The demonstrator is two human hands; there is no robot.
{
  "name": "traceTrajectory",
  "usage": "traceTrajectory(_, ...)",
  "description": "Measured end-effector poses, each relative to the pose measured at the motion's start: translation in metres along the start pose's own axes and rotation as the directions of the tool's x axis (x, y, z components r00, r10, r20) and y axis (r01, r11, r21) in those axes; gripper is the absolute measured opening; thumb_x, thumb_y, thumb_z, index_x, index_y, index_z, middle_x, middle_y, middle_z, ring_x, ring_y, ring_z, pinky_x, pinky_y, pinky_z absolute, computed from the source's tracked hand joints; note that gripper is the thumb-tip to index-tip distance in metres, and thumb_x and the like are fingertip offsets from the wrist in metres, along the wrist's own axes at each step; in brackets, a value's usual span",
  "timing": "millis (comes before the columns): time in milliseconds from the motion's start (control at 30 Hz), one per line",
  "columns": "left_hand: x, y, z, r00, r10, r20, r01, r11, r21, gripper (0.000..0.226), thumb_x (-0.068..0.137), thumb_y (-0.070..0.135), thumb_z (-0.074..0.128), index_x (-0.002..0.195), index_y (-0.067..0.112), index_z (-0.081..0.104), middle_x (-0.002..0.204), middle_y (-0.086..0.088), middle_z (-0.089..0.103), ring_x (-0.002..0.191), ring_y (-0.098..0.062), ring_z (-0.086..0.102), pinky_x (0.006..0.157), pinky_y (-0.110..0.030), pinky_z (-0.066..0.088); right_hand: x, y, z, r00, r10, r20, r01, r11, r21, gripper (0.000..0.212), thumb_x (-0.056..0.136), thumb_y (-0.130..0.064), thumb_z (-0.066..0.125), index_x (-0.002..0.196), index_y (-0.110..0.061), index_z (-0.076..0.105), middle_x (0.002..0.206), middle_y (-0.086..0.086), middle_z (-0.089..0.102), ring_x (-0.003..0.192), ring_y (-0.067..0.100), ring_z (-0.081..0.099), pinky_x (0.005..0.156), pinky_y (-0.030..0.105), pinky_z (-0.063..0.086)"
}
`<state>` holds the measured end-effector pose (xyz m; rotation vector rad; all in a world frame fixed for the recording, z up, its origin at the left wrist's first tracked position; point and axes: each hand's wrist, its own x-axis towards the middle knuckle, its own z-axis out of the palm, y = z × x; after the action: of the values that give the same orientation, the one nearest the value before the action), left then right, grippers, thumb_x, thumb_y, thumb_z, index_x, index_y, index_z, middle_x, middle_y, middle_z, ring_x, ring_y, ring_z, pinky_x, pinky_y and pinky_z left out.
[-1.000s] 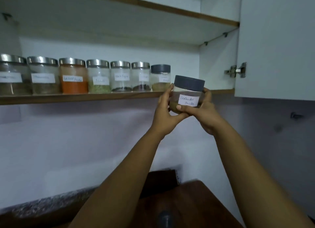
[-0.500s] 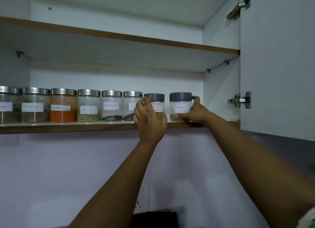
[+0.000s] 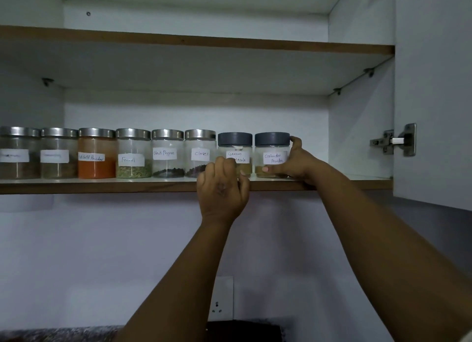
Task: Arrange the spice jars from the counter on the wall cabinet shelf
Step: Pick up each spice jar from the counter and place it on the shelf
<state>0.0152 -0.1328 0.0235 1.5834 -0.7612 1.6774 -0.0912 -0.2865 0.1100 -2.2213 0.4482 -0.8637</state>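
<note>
A row of labelled spice jars stands on the wooden-edged cabinet shelf. The rightmost is the grey-lidded coriander powder jar, resting on the shelf. My right hand wraps its right side, thumb under the label and fingers by the lid. Left of it stands the grey-lidded garam masala jar. My left hand hangs in front of that jar's lower part with fingers curled, holding nothing. Steel-lidded jars marked cloves, black pepper, fennel and chilli powder continue leftward.
Two more steel-lidded jars sit at the far left. The open cabinet door with its hinge stands at the right. An upper shelf runs above. A wall socket is below, over the counter edge.
The coriander jar went from being held in both hands below the shelf to standing on it at the row's right end. My left hand let go and drew back; the view tilted upward.
</note>
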Motion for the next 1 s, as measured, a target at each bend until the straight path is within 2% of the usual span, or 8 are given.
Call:
traceTrajectory(133, -0.001, 0.002, -0.001, 1.000, -0.023, -0.016, 0.022, 1.000, -0.016, 0.017, 0.084, 0.026, 0.052, 0.088, 0.011, 0.056, 0.080, -0.004, 0.053, 0.073, -0.022, 0.048, 0.069, -0.032, 0.031, 0.000, 0.000, -0.001, 1.000, 0.002, 0.021, -0.003, 1.000, 0.023, 0.131, 0.065, -0.034, 0.090, 0.154, -0.022, -0.006, 0.143, 0.009, 0.046, 0.127, 0.028, 0.048, 0.109, 0.040, 0.039)
traceTrajectory(433, -0.004, 0.003, -0.001, 0.998, -0.058, 0.003, 0.058, 0.998, -0.022, 0.016, 0.087, 0.026, 0.048, 0.086, 0.012, 0.055, 0.081, -0.004, 0.054, 0.075, -0.022, 0.048, 0.070, -0.032, 0.032, -0.001, 0.000, -0.001, 0.999, -0.019, 0.046, 0.020, 1.000, -0.016, 0.131, 0.067, -0.035, 0.088, 0.154, -0.023, -0.009, 0.143, 0.007, 0.046, 0.126, 0.026, 0.048, 0.106, 0.035, 0.039)
traceTrajectory(600, -0.005, 0.002, 0.001, 0.999, -0.042, 0.005, 0.042, 0.999, 0.007, 0.015, 0.088, 0.026, 0.048, 0.084, 0.013, 0.054, 0.079, -0.003, 0.053, 0.074, -0.022, 0.048, 0.070, -0.033, 0.032, -0.004, -0.001, -0.002, 0.997, -0.006, 0.074, 0.010, 0.999, -0.051, 0.140, 0.068, -0.031, 0.088, 0.151, -0.021, -0.025, 0.150, 0.009, 0.040, 0.133, 0.028, 0.043, 0.107, 0.035, 0.035)
traceTrajectory(700, -0.004, 0.002, 0.000, 1.000, -0.015, 0.008, 0.014, 0.999, 0.046, 0.015, 0.088, 0.025, 0.047, 0.083, 0.013, 0.053, 0.080, -0.003, 0.053, 0.074, -0.022, 0.047, 0.070, -0.033, 0.031, -0.009, -0.002, 0.001, 0.999, -0.034, 0.040, 0.038, 0.992, -0.117, 0.142, 0.071, -0.032, 0.086, 0.146, -0.019, -0.033, 0.145, 0.013, 0.046, 0.128, 0.030, 0.048, 0.103, 0.035, 0.038)
traceTrajectory(767, -0.004, 0.001, -0.002, 0.999, 0.001, 0.032, -0.003, 0.998, 0.067, 0.017, 0.090, 0.026, 0.046, 0.083, 0.013, 0.053, 0.081, -0.003, 0.053, 0.074, -0.023, 0.047, 0.070, -0.034, 0.033, -0.014, -0.004, 0.006, 0.997, -0.082, 0.009, 0.082, 0.974, -0.211, 0.140, 0.074, -0.036, 0.082, 0.143, -0.020, -0.038, 0.134, 0.015, 0.054, 0.114, 0.028, 0.056, 0.094, 0.031, 0.043)
traceTrajectory(833, -0.005, 0.000, -0.005, 0.997, 0.040, 0.064, -0.045, 0.996, 0.075, 0.021, 0.093, 0.028, 0.043, 0.083, 0.013, 0.053, 0.082, -0.004, 0.052, 0.075, -0.023, 0.047, 0.070, -0.035, 0.034, -0.020, -0.004, 0.011, 0.994, -0.099, -0.038, 0.087, 0.963, -0.254, 0.141, 0.069, -0.047, 0.078, 0.140, -0.026, -0.043, 0.126, 0.017, 0.055, 0.107, 0.029, 0.058, 0.094, 0.037, 0.048)
traceTrajectory(900, -0.007, -0.003, -0.009, 0.992, 0.082, 0.095, -0.090, 0.993, 0.080, 0.024, 0.096, 0.030, 0.042, 0.084, 0.013, 0.054, 0.084, -0.005, 0.052, 0.076, -0.023, 0.046, 0.070, -0.036, 0.033, -0.030, -0.004, 0.015, 0.996, -0.066, -0.064, 0.044, 0.954, -0.298, 0.136, 0.065, -0.060, 0.067, 0.140, -0.029, -0.041, 0.128, 0.017, 0.053, 0.110, 0.033, 0.056, 0.096, 0.044, 0.047)
traceTrajectory(1000, -0.007, -0.005, -0.019, 0.989, 0.072, 0.126, -0.074, 0.997, 0.012, 0.024, 0.097, 0.030, 0.046, 0.086, 0.012, 0.057, 0.085, -0.006, 0.051, 0.079, -0.023, 0.044, 0.068, -0.037, 0.036, -0.047, 0.002, 0.021, 0.989, -0.099, -0.112, 0.030, 0.864, -0.502, 0.107, 0.084, -0.069, 0.041, 0.148, -0.023, -0.032, 0.141, 0.021, 0.043, 0.120, 0.037, 0.052, 0.098, 0.046, 0.042)
